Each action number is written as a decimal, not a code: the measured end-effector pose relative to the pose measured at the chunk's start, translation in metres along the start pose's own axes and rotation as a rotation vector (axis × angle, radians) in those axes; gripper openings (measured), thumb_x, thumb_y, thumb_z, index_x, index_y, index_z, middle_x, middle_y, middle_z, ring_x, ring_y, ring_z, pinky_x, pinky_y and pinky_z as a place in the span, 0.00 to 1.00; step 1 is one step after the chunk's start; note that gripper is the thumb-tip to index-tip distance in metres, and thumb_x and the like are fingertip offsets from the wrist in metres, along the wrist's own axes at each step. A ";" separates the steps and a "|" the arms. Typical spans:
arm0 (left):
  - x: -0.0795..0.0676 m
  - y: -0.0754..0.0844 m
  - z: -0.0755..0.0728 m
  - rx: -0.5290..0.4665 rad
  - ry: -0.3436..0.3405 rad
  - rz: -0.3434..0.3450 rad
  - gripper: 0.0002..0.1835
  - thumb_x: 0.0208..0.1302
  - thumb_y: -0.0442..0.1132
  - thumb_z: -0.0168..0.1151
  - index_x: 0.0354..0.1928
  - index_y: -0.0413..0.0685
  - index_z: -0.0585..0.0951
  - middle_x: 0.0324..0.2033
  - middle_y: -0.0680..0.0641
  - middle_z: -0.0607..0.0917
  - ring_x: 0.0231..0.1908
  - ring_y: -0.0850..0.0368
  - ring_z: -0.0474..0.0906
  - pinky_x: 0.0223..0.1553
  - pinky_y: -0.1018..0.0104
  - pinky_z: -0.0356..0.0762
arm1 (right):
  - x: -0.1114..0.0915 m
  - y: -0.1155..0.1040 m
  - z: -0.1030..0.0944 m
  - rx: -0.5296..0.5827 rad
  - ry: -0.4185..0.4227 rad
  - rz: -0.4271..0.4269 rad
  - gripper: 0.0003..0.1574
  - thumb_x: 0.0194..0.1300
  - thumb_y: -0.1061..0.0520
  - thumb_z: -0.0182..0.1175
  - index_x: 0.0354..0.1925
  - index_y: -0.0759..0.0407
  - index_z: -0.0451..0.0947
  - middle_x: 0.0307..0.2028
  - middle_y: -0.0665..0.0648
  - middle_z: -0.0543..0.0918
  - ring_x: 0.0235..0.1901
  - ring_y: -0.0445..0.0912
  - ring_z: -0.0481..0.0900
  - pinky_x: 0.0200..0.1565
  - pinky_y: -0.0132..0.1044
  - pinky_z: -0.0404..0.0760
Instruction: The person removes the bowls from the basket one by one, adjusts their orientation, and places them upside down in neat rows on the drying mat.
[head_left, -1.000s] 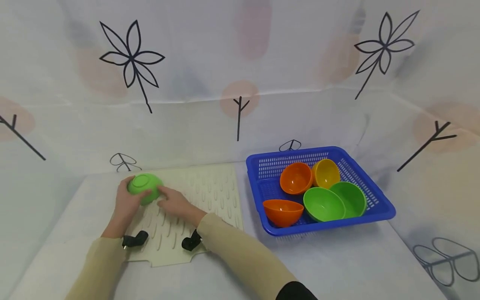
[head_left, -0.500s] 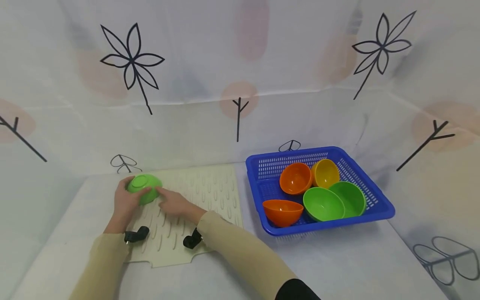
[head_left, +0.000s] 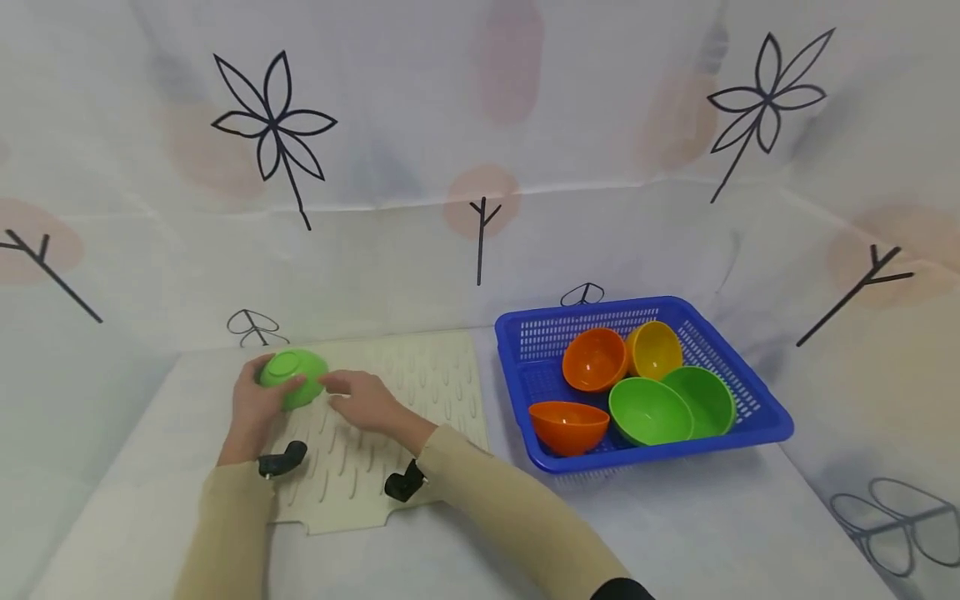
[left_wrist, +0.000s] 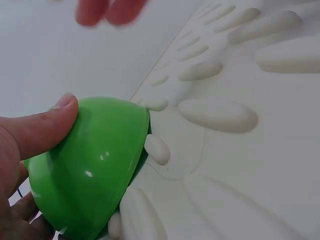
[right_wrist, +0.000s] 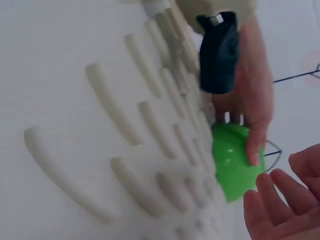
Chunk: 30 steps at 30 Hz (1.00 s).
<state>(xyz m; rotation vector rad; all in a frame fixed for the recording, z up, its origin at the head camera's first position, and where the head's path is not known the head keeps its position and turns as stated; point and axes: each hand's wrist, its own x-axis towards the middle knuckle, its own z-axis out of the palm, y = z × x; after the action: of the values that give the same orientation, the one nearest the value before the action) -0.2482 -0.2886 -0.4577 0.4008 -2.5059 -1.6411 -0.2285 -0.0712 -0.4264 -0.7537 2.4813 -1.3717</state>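
Note:
My left hand (head_left: 253, 404) grips a green bowl (head_left: 302, 375) that lies upside down at the far left of a cream ridged drying mat (head_left: 405, 375). In the left wrist view the thumb lies on the side of the green bowl (left_wrist: 95, 170), whose rim sits against the raised bumps. The other left fingers are partly hidden behind it. My right hand (head_left: 367, 400) is just right of the bowl, fingers loosely bent and holding nothing. The right wrist view shows a small gap between the right fingers (right_wrist: 266, 200) and the green bowl (right_wrist: 232, 160).
Right of the mat stands a blue slotted basket (head_left: 517, 367). Inside are two orange bowls (head_left: 595, 360), a yellow bowl (head_left: 654, 350) and two green bowls (head_left: 651, 410). A patterned white cloth (head_left: 390, 275) rises behind the white tabletop (head_left: 480, 550).
My right hand has drawn back a little to the right, off the green bowl. The left hand keeps its hold, with the bowl staying at the same place on the mat.

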 end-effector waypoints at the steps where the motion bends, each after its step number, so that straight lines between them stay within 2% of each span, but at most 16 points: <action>1: 0.000 0.001 0.000 -0.001 0.005 -0.001 0.48 0.63 0.48 0.70 0.77 0.44 0.53 0.74 0.36 0.57 0.71 0.37 0.54 0.71 0.44 0.53 | -0.003 -0.003 -0.003 0.031 0.015 -0.001 0.24 0.74 0.58 0.53 0.66 0.53 0.74 0.61 0.48 0.79 0.59 0.38 0.76 0.60 0.30 0.72; 4: -0.002 0.002 0.001 -0.003 0.013 -0.015 0.48 0.64 0.47 0.70 0.77 0.44 0.52 0.74 0.36 0.57 0.71 0.37 0.54 0.72 0.44 0.52 | -0.012 -0.011 -0.012 0.108 0.070 -0.002 0.22 0.74 0.58 0.53 0.63 0.53 0.77 0.57 0.47 0.82 0.55 0.36 0.78 0.54 0.28 0.75; 8: -0.005 0.002 0.002 -0.013 0.013 -0.040 0.48 0.65 0.48 0.68 0.78 0.46 0.51 0.75 0.37 0.55 0.72 0.38 0.53 0.72 0.44 0.52 | -0.025 -0.020 -0.029 0.159 0.150 -0.018 0.19 0.74 0.59 0.54 0.60 0.53 0.79 0.54 0.45 0.83 0.51 0.34 0.80 0.50 0.28 0.78; 19: -0.006 0.007 0.004 -0.005 -0.012 -0.035 0.48 0.66 0.50 0.66 0.78 0.46 0.49 0.75 0.37 0.53 0.73 0.37 0.51 0.72 0.43 0.51 | -0.066 -0.047 -0.092 0.245 0.268 -0.024 0.16 0.74 0.59 0.56 0.57 0.54 0.80 0.51 0.46 0.84 0.50 0.37 0.81 0.52 0.36 0.80; 24: -0.005 0.009 0.004 -0.014 -0.012 -0.027 0.47 0.67 0.49 0.66 0.78 0.46 0.50 0.75 0.37 0.54 0.73 0.37 0.51 0.72 0.44 0.51 | -0.082 -0.057 -0.119 0.198 0.304 -0.043 0.18 0.74 0.60 0.56 0.59 0.55 0.79 0.51 0.48 0.84 0.50 0.39 0.81 0.53 0.38 0.80; 30: -0.004 0.006 0.004 -0.035 -0.009 -0.040 0.47 0.66 0.48 0.67 0.78 0.46 0.50 0.75 0.38 0.54 0.73 0.38 0.51 0.72 0.43 0.51 | -0.102 -0.050 -0.147 0.111 0.327 -0.033 0.18 0.74 0.59 0.56 0.59 0.54 0.79 0.52 0.49 0.84 0.51 0.42 0.81 0.53 0.41 0.81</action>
<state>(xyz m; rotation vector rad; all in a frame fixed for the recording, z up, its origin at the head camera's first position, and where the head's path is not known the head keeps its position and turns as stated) -0.2465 -0.2820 -0.4537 0.4433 -2.4876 -1.7028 -0.1856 0.0679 -0.3109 -0.5885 2.6096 -1.7526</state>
